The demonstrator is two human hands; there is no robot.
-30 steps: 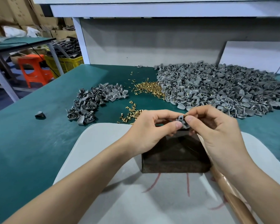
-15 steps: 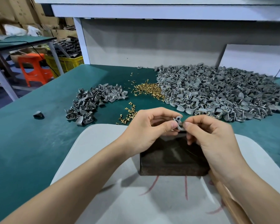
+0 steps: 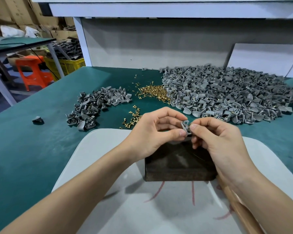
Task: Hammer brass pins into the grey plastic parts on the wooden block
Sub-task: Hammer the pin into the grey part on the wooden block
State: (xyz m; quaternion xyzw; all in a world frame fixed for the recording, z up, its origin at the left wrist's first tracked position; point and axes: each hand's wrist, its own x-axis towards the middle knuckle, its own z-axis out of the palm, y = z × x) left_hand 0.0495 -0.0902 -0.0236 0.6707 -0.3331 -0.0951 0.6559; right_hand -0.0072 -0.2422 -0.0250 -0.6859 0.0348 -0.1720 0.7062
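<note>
The left hand (image 3: 152,132) was closed narrowly, its thumb and forefinger pinching the grey plastic part (image 3: 186,126) from the left, with the other fingers curled behind. The part was held in the air just above the far edge of the wooden block (image 3: 179,166), not resting on it. The right hand (image 3: 223,146) pinched the same part from the right with thumb and forefinger tips, its remaining fingers curled under. Whether a brass pin sat between those fingertips could not be told.

Compared with a second before, both hands had kept their grip at nearly the same spot over the block, and more of the part's holed face now showed between the thumbs.

The left forearm came in from the lower left across the white board (image 3: 108,183). The right forearm came in from the lower right, lying over the hammer handle (image 3: 240,210).
</note>
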